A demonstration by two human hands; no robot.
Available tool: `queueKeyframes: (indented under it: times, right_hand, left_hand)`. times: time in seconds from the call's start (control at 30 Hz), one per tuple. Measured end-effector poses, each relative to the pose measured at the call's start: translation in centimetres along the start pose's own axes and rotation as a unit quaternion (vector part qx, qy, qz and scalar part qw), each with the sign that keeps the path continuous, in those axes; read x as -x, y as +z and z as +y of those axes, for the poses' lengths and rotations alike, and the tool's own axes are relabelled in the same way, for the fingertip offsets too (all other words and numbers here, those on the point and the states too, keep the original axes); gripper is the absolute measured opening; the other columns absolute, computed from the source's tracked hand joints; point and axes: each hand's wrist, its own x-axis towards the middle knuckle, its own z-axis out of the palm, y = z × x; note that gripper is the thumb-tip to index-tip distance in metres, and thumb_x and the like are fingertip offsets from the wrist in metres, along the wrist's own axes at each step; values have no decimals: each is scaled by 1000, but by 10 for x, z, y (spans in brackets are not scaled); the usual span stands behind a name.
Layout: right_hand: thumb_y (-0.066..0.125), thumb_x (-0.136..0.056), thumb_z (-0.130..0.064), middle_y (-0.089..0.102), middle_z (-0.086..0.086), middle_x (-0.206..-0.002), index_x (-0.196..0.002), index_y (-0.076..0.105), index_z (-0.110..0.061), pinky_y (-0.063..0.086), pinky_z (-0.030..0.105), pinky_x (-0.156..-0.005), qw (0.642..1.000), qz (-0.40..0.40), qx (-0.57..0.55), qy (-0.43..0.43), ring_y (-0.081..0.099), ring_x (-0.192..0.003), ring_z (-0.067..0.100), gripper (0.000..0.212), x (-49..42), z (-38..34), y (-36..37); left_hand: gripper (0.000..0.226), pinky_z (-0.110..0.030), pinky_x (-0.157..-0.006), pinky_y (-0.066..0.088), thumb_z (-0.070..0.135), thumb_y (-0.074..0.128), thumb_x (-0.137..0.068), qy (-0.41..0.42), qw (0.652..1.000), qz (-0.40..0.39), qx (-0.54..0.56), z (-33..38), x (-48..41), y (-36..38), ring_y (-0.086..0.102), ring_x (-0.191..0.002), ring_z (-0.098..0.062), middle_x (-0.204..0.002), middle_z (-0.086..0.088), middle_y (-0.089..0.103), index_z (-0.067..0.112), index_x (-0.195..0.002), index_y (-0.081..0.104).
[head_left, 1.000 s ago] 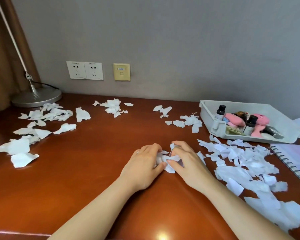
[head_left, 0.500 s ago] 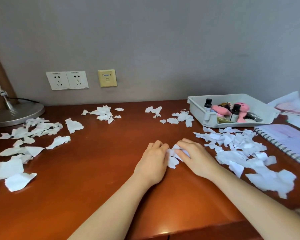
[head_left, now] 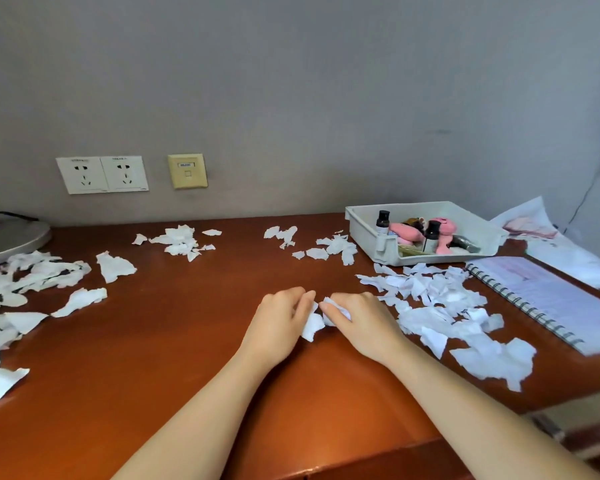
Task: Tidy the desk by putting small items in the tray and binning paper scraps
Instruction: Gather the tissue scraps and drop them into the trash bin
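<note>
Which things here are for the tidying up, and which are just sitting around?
For the job: left hand and right hand, both gripping a bunch of scraps; loose paper scraps spread over the desk; the tray with bottles and pink toys inside.
Just lying about: spiral notebook, lamp base, wall sockets, sheets of paper behind the notebook.

On the desk (head_left: 153,358), the left hand (head_left: 281,320) and right hand (head_left: 361,320) hold a bunch of scraps (head_left: 312,325) at the middle, with loose scraps (head_left: 440,306) strewn left, behind and right, the tray (head_left: 430,260) of small items (head_left: 404,232) at the back right, and a notebook (head_left: 551,299) in front of it.
</note>
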Motion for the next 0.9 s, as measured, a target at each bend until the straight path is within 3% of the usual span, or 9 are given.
queueKeyframes:
  times: [0.17,0.37,0.5,0.6,0.67,0.73,0.8,0.9]
  right_hand:
    - [48,-96,-31,24,-4,-51,-55,23,-26,20,28,-52,987,72,-143,-11,23,-52,13,48,3,3,-5]
    - [46,-97,-24,22,-7,-48,-56,21,-21,20,18,-46,920,186,-336,77,21,-50,7,49,19,-2,-18]
    - [46,-97,-24,23,-9,-42,-53,22,-18,21,14,-44,870,229,-418,126,24,-44,6,50,36,-3,-33]
    - [46,-97,-23,22,-11,-39,-52,24,-18,25,12,-44,835,232,-481,132,25,-39,5,51,49,-2,-54]
    - [46,-97,-26,22,-11,-41,-48,28,-23,29,16,-50,818,231,-510,130,24,-42,5,53,55,0,-69]
    - [47,-96,-32,22,-12,-46,-45,35,-24,31,25,-55,801,228,-537,134,25,-50,11,54,61,3,-83]
    - [48,-95,-36,23,-5,-52,-50,39,-25,33,24,-52,780,225,-567,139,25,-55,15,47,67,5,-97]
    - [51,-94,-38,25,3,-62,-57,46,-23,37,20,-52,753,221,-597,168,32,-62,18,40,85,13,-117]
  left_hand:
    - [44,-22,-53,25,33,41,-98,-11,999,26,21,8,1,-4,28,-53,-9,-54,5,33,15,-58,37]
    - [44,-25,-54,24,31,42,-98,-48,996,63,36,20,15,-2,25,-54,-10,-57,1,29,12,-59,33]
    - [50,-28,-60,32,32,40,-98,-91,987,94,95,33,26,5,40,-58,-11,-54,-3,38,7,-56,36]
    - [51,-24,-63,40,31,41,-98,-101,981,120,113,48,40,14,60,-65,-4,-48,0,48,9,-52,39]
    - [52,-24,-66,42,31,44,-97,-97,978,136,123,59,47,21,67,-76,-9,-54,-8,59,5,-52,44]
    - [50,-27,-64,42,31,47,-95,-91,976,148,132,75,52,28,66,-72,-9,-60,-12,62,0,-55,47]
    - [49,-27,-59,41,31,51,-94,-77,977,145,138,96,55,33,61,-62,-1,-60,-7,63,-4,-60,49]
    - [42,-19,-53,38,31,53,-93,-29,980,127,152,134,57,39,53,-53,-4,-55,2,58,9,-58,55]
